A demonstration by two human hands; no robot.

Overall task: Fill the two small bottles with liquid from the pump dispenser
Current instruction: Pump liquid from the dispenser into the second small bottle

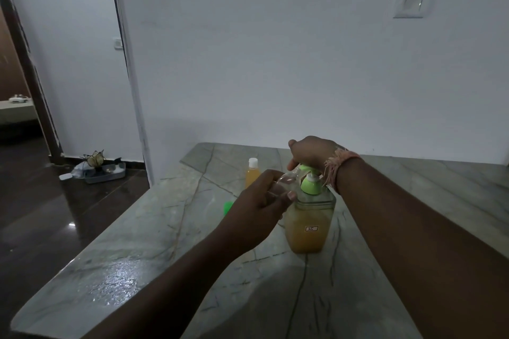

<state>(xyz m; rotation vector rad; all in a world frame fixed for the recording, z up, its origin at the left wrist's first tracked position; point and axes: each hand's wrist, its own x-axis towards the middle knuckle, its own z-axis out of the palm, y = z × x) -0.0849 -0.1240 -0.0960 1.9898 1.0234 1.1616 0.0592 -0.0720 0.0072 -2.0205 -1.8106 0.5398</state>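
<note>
On a grey marble counter (154,228) against a white wall, the right hand (311,153) curls over the pump dispenser (309,224) head to press it, while the left hand (259,202) pinches a clear small bottle (286,180) under the spout to catch liquid; a filled bottle (252,173) stands behind.

Counter (165,228) glossy veined stone; pump dispenser (309,224) clear plastic; floor (55,215) polished.
</note>
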